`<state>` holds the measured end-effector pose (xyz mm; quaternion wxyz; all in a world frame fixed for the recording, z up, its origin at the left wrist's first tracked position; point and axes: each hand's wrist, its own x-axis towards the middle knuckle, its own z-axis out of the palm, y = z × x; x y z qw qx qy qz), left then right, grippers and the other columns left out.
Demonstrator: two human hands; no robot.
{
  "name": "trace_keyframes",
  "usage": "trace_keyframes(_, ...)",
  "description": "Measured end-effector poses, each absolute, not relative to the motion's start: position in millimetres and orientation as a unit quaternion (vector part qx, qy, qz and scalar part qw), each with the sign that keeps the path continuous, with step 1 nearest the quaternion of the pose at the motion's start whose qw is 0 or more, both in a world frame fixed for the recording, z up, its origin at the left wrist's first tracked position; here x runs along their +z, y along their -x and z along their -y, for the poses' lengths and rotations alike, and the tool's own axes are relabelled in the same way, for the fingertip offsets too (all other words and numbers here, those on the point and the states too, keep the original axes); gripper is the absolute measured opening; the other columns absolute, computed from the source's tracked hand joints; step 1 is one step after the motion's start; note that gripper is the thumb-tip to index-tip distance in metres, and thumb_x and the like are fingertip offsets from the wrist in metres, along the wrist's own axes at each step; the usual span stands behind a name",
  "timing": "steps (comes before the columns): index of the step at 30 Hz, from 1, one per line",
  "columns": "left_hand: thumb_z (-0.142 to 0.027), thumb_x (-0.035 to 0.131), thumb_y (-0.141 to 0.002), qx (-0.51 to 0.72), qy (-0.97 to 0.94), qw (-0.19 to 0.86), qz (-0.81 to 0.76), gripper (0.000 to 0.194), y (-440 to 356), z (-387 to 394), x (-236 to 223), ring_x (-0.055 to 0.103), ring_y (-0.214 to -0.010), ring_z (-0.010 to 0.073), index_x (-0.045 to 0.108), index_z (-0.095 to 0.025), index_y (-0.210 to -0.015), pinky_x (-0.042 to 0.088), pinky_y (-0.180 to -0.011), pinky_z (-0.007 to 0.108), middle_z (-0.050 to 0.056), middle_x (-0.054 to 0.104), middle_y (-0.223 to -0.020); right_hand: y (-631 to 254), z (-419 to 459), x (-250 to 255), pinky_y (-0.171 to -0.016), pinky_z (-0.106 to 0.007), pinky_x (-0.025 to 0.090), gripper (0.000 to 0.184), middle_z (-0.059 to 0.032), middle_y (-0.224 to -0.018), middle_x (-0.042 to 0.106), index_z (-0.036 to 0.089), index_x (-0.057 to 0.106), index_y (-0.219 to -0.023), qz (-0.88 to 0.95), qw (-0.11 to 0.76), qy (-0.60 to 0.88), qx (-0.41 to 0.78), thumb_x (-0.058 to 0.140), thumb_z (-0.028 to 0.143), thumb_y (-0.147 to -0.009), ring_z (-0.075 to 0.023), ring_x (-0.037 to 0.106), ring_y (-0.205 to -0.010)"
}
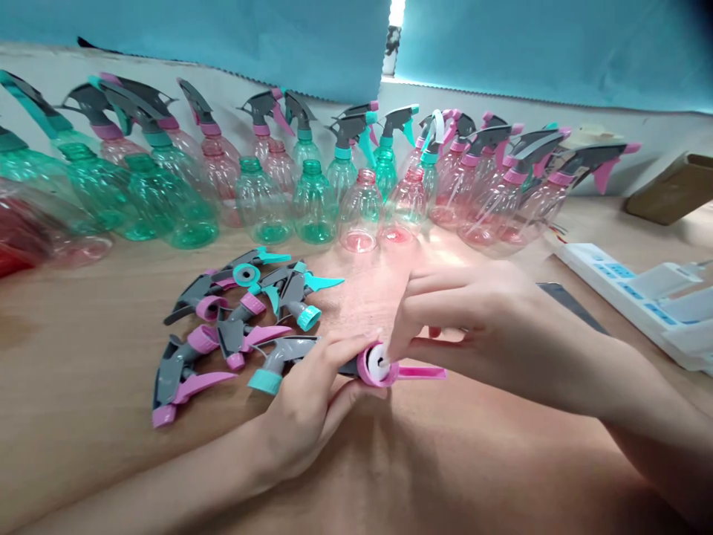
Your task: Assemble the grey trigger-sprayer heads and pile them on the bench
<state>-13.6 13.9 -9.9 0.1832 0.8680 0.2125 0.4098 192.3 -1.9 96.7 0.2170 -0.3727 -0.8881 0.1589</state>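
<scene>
My left hand [312,397] is wrapped round a grey and pink trigger spray head [379,368], whose pink collar and white inner disc face up toward me. Its pink trigger sticks out to the right. Fingertips of my right hand [462,312] are pinched together right at the disc's centre hole; whatever they hold there is too small and covered to make out. Beside my left hand lies a spray head with a turquoise collar [266,380]. Several more grey spray heads with pink or turquoise parts form a loose pile [234,316] to the left.
Green bottles without heads [315,204] and clear pink-tinted ones [361,208] stand along the back. Behind and beside them are bottles with spray heads fitted [504,193]. A white power strip [629,290], a dark flat object [571,305] and a brown box [668,189] lie to the right.
</scene>
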Motion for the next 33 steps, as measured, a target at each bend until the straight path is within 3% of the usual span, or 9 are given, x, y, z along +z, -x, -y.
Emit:
trace_keyframes(5, -0.012, 0.048, -0.090, 0.405, -0.867, 0.204, -0.207, 0.035, 12, -13, -8, 0.059, -0.100, 0.0173, 0.042, -0.018, -0.125, 0.051, -0.086, 0.028, 0.007, 0.060, -0.108, -195, 3, 100, -0.052, -0.018, 0.034, 0.014, 0.0070, -0.072, 0.062, 0.021, 0.059, -0.074, 0.891, 0.214, 0.376, 0.140, 0.059, 0.008, -0.079, -0.0060, 0.052, -0.062)
trace_keyframes(13, -0.013, 0.049, -0.090, 0.406, -0.865, 0.216, -0.203, 0.036, 13, -14, -9, 0.058, -0.104, 0.0181, 0.042, -0.018, -0.125, 0.050, -0.088, 0.030, 0.008, 0.060, -0.110, -196, 6, 96, -0.049, -0.017, 0.036, 0.016, 0.0073, -0.074, 0.060, 0.027, 0.052, -0.095, 0.877, 0.187, 0.416, 0.152, 0.060, 0.021, -0.082, -0.0068, 0.053, -0.060)
trace_keyframes(17, -0.016, 0.047, -0.092, 0.408, -0.866, 0.214, -0.195, 0.034, 12, -14, -9, 0.059, -0.103, 0.0179, 0.042, -0.017, -0.125, 0.050, -0.088, 0.030, 0.008, 0.060, -0.110, -196, 9, 95, -0.049, -0.018, 0.037, 0.025, 0.0069, -0.078, 0.063, 0.027, 0.048, -0.101, 0.873, 0.159, 0.438, 0.141, 0.058, 0.018, -0.080, -0.0080, 0.056, -0.063)
trace_keyframes(27, -0.018, 0.046, -0.093, 0.412, -0.865, 0.213, -0.190, 0.033, 11, -13, -6, 0.061, -0.095, 0.0183, 0.042, -0.020, -0.125, 0.054, -0.080, 0.030, 0.008, 0.061, -0.104, -192, 12, 94, -0.060, -0.022, 0.044, 0.050, 0.0033, -0.091, 0.066, 0.025, 0.035, -0.121, 0.873, 0.180, 0.409, 0.196, 0.055, 0.012, -0.076, -0.0107, 0.060, -0.072)
trace_keyframes(33, -0.018, 0.045, -0.093, 0.402, -0.868, 0.210, -0.202, 0.029, 12, -13, -7, 0.060, -0.094, 0.0179, 0.042, -0.018, -0.122, 0.053, -0.079, 0.029, 0.007, 0.059, -0.101, -191, 13, 92, -0.060, -0.020, 0.044, 0.055, 0.0043, -0.092, 0.064, 0.025, 0.034, -0.122, 0.869, 0.178, 0.413, 0.206, 0.059, 0.013, -0.074, -0.0088, 0.059, -0.071)
